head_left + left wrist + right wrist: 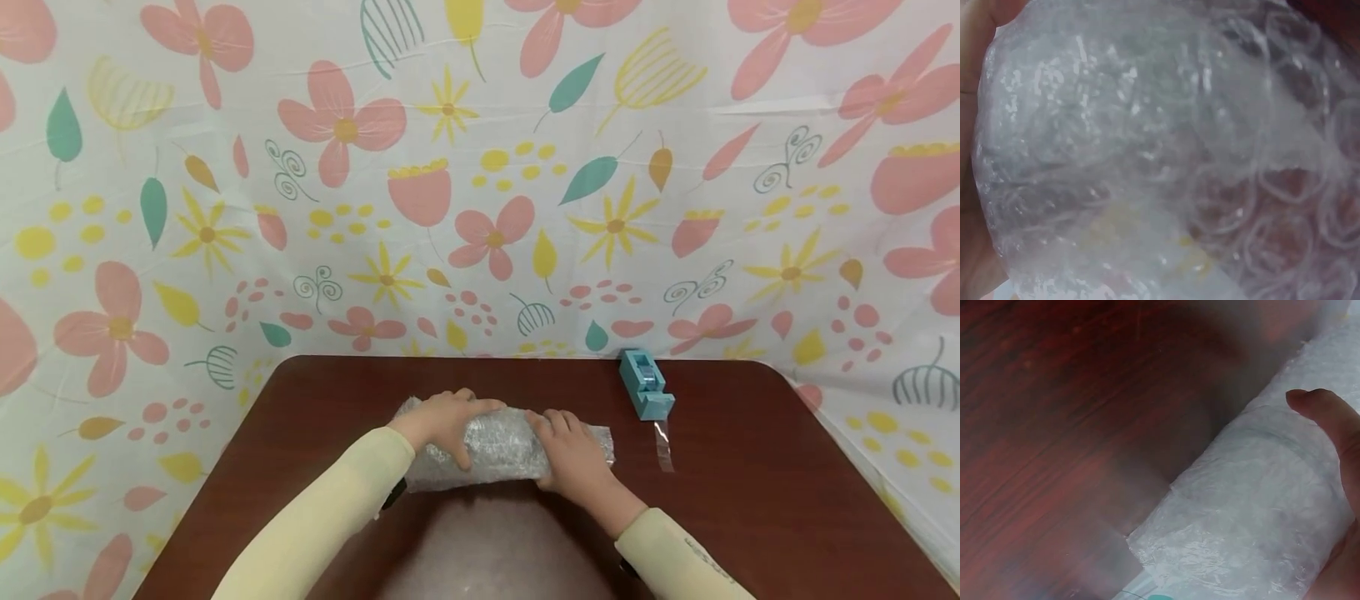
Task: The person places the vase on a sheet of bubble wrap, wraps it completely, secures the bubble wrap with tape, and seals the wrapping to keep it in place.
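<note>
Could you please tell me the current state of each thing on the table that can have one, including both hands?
Bubble-wrap bundle: rolled up, lying flat on the table, held at both ends.
Left hand: fingers curled over the bundle's left part.
Right hand: gripping the bundle's right part, thumb on the wrap.
Tape dispenser: standing on the table, apart from the bundle, untouched.
Tape strip: lying loose on the table beside the dispenser.

My head camera looks down and forward over the table (pixel 750 500). Each wrist camera sits very close against the bundle (pixel 498 446): the left fills with bubble wrap, the right also catches table beside it.
</note>
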The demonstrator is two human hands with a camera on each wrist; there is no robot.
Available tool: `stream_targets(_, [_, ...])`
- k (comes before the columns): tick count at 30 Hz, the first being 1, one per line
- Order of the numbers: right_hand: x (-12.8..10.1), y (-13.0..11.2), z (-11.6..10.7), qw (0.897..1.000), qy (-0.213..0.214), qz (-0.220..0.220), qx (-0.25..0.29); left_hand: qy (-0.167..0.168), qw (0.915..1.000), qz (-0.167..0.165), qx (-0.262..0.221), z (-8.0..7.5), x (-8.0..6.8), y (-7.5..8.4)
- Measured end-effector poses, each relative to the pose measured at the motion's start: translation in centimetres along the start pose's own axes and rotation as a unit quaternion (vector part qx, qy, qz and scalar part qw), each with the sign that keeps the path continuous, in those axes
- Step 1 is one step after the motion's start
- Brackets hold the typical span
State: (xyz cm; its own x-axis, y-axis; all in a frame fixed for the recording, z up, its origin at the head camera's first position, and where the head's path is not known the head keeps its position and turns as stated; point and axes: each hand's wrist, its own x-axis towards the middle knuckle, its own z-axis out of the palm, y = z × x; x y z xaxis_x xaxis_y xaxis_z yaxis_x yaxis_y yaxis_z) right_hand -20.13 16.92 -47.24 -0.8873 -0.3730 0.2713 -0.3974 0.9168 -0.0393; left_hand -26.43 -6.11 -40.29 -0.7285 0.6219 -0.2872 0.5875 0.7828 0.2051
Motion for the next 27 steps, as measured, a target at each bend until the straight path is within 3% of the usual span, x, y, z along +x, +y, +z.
stream_targets(8, [0.7,0.2,-0.5,1.000,0.008,-0.017,0.008,-0.025,0.9996,-0.015,0.001,-0.3,0.7,-0.7])
stream_targets(15, [1.2,0.6,-0.2,1.000,0.006,-0.019,0.023,-0.018,0.9997,-0.015,0.006,-0.5,0.7,-0.7])
stream_targets(20, [2.1,1.1,-0.3,0.998,-0.038,-0.010,0.056,0.012,0.9999,-0.006,0.010,0.1,0.1,-1.1])
stream_targets(27, [3.0,1.8,-0.9,0.995,-0.074,-0.001,0.069,0.084,0.9954,0.038,0.025,1.1,-0.9,-1.7])
